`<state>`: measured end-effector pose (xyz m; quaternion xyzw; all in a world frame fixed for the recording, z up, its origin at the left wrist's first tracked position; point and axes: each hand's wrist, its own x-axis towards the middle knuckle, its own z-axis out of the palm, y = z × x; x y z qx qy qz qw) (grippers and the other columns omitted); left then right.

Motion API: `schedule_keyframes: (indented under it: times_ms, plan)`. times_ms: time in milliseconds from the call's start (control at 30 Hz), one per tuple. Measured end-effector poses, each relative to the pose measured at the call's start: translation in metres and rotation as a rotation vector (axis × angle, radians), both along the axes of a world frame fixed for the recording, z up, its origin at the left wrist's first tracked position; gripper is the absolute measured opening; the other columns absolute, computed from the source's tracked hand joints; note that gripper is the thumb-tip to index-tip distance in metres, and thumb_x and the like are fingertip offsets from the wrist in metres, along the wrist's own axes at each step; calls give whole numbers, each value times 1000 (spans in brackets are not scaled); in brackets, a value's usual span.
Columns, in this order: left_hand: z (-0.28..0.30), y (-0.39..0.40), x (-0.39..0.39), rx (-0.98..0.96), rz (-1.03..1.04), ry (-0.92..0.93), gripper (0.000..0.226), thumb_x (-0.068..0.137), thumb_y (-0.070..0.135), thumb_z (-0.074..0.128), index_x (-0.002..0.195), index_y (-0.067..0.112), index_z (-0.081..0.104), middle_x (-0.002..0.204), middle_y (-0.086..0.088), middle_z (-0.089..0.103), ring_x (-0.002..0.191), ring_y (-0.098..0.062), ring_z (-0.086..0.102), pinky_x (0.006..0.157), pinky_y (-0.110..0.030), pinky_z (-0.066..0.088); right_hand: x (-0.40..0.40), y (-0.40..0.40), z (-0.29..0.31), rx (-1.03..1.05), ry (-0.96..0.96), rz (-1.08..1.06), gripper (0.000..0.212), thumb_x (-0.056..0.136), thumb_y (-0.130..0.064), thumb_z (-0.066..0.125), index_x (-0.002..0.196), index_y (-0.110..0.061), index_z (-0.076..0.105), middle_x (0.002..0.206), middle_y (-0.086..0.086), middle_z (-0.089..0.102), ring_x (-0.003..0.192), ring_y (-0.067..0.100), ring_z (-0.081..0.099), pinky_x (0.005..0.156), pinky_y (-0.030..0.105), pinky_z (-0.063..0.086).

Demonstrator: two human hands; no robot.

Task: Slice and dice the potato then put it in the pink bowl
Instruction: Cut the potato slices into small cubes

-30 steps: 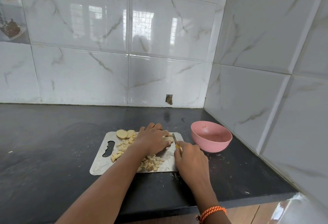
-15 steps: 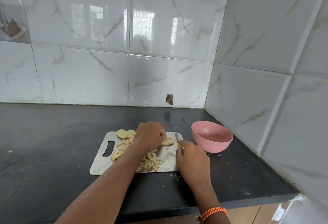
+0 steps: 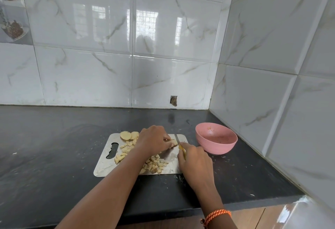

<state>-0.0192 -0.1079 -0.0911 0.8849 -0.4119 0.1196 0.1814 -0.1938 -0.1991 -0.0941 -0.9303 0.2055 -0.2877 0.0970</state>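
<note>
A steel cutting board [image 3: 103,167] lies on the black counter. On it my left hand [image 3: 153,140] holds down a potato slice [image 3: 174,142] with curled fingers. My right hand [image 3: 194,161] grips a yellow-handled knife [image 3: 178,142], its blade standing just right of the slice. Two round potato slices [image 3: 127,135] lie at the board's far left corner. Diced potato [image 3: 155,165] is heaped near the board's front edge, and more pieces [image 3: 123,151] lie left of my forearm. The pink bowl [image 3: 216,138] sits right of the board, holding only scraps.
Tiled walls close the counter [image 3: 54,147] at the back and on the right, forming a corner behind the bowl. The counter's front edge runs below my forearms. An orange thread band [image 3: 216,215] circles my right wrist.
My left hand lifted and shifted left off the slice half a second ago, then came back onto it. The knife blade has moved in close against the slice.
</note>
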Motion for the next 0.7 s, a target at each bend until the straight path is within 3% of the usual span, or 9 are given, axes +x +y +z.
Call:
schedule_keyframes:
  times_ms: [133,267,533,700]
  plan:
    - [-5,-5,0,0,63,-11,39,90,66,63,100,34,82,101,17,69,96,-13,64,92,-43,50,3,2,-1,-20,105,30,29,106,-35,44,127,-28,62,108,7,69,95,26,65,76,40,48]
    - [-8,-11,0,11,135,-52,41,84,64,57,76,28,76,88,14,67,85,-13,61,81,-39,42,2,3,0,-6,149,55,25,104,-32,45,121,-25,62,109,9,68,98,31,64,79,42,50]
    - [-15,-15,5,15,215,-71,42,90,63,52,103,33,78,103,12,68,92,-14,54,81,-39,36,-25,13,-6,27,88,84,18,103,-33,47,110,-27,62,95,1,63,83,20,58,72,38,49]
    - [-11,-8,4,23,156,-54,40,96,60,56,116,33,78,117,12,67,113,-15,59,97,-45,41,-22,10,-4,76,-36,72,19,100,-31,47,108,-28,64,80,-1,65,73,20,57,69,42,52]
